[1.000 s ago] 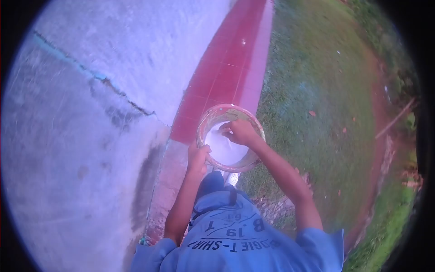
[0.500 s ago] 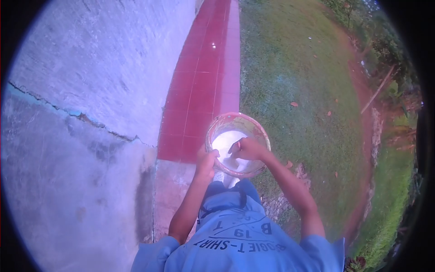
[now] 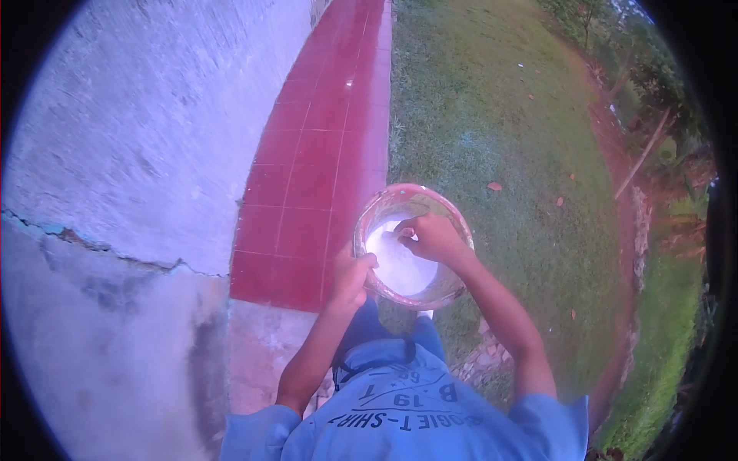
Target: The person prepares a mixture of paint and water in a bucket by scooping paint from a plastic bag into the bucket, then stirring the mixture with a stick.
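Note:
In front of my body hangs a round bucket (image 3: pixel 446 209), its rim reddish and its inner wall stained. White paint-like liquid (image 3: pixel 406 273) covers the bottom. My left hand (image 3: pixel 352 280) grips the rim on the left side, thumb over the edge and the other fingers hidden outside. My right hand (image 3: pixel 435 238) reaches over the right rim into the bucket, above the liquid, with its fingers curled closed. I cannot tell what the right fingers hold.
A grey wall (image 3: pixel 146 131) with a long crack rises on the left. Along it runs a red tiled walkway (image 3: pixel 304 180). Grass (image 3: pixel 507 138) with dry leaves lies to the right, and broken stones (image 3: pixel 486 355) are by my feet.
My right hand has moved through the bucket toward its far side. The bucket and both hands have shifted slightly right in view, and the walkway has shifted left as I moved.

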Demonstrator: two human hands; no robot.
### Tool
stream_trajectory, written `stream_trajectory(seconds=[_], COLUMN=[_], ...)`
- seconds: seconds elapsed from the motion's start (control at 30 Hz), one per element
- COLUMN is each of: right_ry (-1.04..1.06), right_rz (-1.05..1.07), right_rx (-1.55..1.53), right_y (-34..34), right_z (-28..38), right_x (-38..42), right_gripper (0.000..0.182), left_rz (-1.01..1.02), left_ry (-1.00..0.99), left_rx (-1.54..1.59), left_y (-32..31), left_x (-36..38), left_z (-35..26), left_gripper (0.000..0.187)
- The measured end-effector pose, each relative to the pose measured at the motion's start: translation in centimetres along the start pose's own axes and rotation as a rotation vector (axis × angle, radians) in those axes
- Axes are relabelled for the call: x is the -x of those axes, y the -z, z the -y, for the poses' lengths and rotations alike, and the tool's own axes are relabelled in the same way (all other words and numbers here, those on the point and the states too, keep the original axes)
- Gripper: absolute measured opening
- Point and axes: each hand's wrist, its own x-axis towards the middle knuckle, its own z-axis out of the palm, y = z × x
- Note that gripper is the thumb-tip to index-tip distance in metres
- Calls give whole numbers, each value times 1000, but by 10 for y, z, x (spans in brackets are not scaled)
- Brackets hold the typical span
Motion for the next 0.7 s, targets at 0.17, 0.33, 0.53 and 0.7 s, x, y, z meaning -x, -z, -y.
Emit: stream_trajectory(seconds=[0.17, 0.33, 0.53, 0.7], right_ry=[-72, -92, -103, -29], right_rz=[189, 252, 339, 254], right_rx=[210, 5, -463, -469], right_y=[-7, 10, 58, 107], right_z=[-154, -268, -325, -423], right_x=[-5, 0, -34, -101], right_gripper=[21, 24, 29, 33], left_rz=[-19, -70, -94, -67], left_ry=[-45, -25, 49, 41], left_rx=[74, 36, -15, 28], left_y=[-68, -142, -215, -285], left_x=[-95, -166, -229, -321], left_z=[91, 153, 169, 157], left_gripper=[48, 53, 56, 58])
